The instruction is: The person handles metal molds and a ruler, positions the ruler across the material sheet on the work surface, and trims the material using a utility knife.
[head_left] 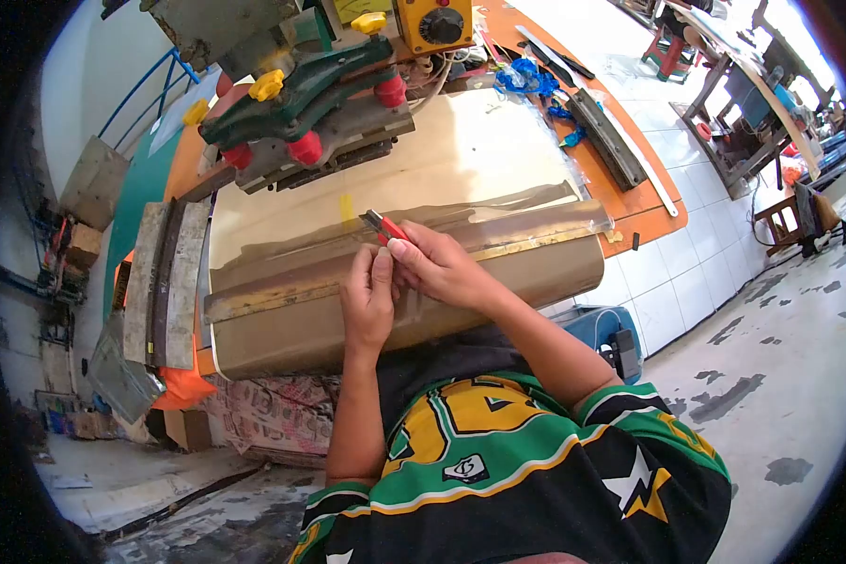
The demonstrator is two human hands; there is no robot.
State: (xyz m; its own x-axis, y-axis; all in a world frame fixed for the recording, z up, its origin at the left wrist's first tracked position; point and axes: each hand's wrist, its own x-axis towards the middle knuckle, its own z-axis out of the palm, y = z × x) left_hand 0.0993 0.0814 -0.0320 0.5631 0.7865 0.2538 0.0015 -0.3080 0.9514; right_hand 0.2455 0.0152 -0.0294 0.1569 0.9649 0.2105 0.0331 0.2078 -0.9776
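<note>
In the head view, a red cutter knife with a dark tip is gripped in my right hand, its tip pointing up and left. Right beside it, my left hand is closed with the thumb pressed against the fingers. What those fingers pinch, if anything, is hidden. Both hands are above a brown sheet that curves over the table's near edge. A long straight bar with a worn yellowish edge lies across that sheet, partly behind my hands.
A green machine head with yellow knobs overhangs the pale board. Grey metal bars lie at the left. On the orange table are a dark metal block, a steel ruler and blue plastic.
</note>
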